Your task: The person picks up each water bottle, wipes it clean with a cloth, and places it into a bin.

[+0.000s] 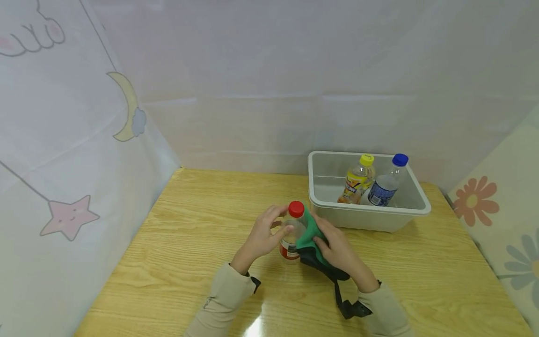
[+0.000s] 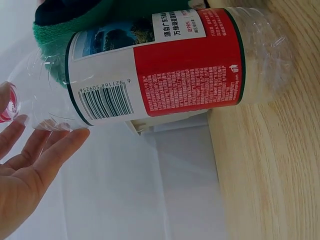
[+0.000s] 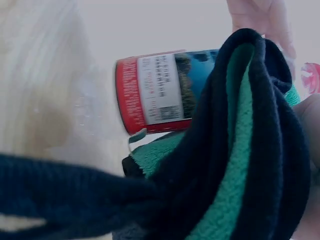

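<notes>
A clear plastic bottle with a red cap and a red and white label stands upright on the table. My left hand holds it near the top, thumb by the cap and fingertips at the shoulder, as the left wrist view shows. On the bottle's right side, my right hand grips a green and black cloth against it. Folds of this cloth cover part of the label in the right wrist view. A dark strip hangs from its lower end.
Behind the right hand, a light grey plastic bin stands on the wooden table. It holds a yellow-capped bottle and a blue-capped bottle, both leaning. A printed white curtain hangs around the table's back and sides.
</notes>
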The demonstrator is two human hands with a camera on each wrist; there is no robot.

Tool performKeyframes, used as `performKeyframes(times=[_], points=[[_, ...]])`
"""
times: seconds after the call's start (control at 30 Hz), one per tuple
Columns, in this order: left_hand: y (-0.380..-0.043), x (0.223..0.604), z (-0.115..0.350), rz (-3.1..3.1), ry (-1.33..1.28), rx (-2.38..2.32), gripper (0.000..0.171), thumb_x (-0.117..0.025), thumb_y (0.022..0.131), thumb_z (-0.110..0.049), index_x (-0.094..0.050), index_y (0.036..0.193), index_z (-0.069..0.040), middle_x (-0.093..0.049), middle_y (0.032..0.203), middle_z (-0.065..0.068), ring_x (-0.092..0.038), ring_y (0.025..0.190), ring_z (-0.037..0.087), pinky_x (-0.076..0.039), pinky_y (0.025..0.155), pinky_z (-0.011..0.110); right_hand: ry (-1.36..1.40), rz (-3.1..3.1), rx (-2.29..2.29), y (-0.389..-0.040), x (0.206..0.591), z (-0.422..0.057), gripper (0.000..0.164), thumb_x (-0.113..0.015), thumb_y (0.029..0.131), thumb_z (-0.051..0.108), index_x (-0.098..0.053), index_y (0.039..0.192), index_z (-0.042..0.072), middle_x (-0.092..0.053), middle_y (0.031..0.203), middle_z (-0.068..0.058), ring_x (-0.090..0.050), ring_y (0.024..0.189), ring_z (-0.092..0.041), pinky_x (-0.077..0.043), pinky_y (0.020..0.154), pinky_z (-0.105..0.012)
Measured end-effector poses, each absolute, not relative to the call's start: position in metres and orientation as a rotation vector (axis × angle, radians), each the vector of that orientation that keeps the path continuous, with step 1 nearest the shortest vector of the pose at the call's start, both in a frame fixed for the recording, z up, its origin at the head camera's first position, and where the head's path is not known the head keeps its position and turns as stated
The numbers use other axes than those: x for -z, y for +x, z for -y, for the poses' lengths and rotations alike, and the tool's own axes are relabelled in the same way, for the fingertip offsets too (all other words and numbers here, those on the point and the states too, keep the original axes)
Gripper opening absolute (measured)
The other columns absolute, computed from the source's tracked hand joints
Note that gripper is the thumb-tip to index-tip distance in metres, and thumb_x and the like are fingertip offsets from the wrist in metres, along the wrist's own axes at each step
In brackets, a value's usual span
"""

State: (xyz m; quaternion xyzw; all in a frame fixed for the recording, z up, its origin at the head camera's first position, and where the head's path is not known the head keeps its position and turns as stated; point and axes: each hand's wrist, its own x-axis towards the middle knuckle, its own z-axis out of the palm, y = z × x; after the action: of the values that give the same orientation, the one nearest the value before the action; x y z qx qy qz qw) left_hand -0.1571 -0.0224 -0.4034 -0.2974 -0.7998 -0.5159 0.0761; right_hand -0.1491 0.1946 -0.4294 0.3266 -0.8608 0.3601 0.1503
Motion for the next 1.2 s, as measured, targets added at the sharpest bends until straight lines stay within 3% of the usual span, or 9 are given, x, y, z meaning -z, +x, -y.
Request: performKeyframes(times=[0.3,0.7,1.0,1.2], points=[[-0.155,0.404,0.023,2.414,-0.862,1.558,0.044,-0.061,0.088,-0.012,-0.047,0.126,0.005,-0.051,0.121,0.017,-0.05,0.111,0.031,-0.049,0.082,0.043,0.949,2.49,-1.199,-0.152,0.455,-0.195,0.061,-0.061,0.077,-0.014,-0.038,0.133,-0.009,-0.047,0.127,-0.025,-0.047,0.113,-0.04,-0.039,0.09,-0.054],[-0.154,0.408,0.022,2.375,-0.852,1.642,0.041,-0.059,0.089,-0.008,-0.047,0.126,0.004,-0.05,0.123,0.018,-0.048,0.115,0.031,-0.046,0.087,0.045,0.952,2.569,-1.15,-0.153,0.477,-0.195,0.055,-0.062,0.077,-0.013,-0.042,0.128,-0.013,-0.052,0.121,-0.026,-0.048,0.11,-0.043,-0.039,0.089,-0.055],[-0.157,0.413,0.015,2.397,-0.805,1.513,0.056,-0.072,0.08,-0.023,-0.048,0.127,-0.005,-0.053,0.121,0.007,-0.049,0.111,0.025,-0.049,0.083,0.04,0.894,2.711,-1.053,-0.149,0.486,-0.191,0.052,-0.062,0.078,-0.01,-0.043,0.127,-0.014,-0.055,0.117,-0.025,-0.052,0.106,-0.04,-0.043,0.087,-0.052],[-0.157,0.413,0.013,2.391,-0.802,1.464,0.058,-0.074,0.077,-0.022,-0.048,0.126,-0.005,-0.054,0.119,0.006,-0.05,0.109,0.022,-0.049,0.081,0.038,0.83,2.684,-1.057,-0.144,0.481,-0.192,0.053,-0.065,0.077,-0.009,-0.046,0.127,-0.009,-0.057,0.114,-0.023,-0.055,0.102,-0.039,-0.044,0.085,-0.052]])
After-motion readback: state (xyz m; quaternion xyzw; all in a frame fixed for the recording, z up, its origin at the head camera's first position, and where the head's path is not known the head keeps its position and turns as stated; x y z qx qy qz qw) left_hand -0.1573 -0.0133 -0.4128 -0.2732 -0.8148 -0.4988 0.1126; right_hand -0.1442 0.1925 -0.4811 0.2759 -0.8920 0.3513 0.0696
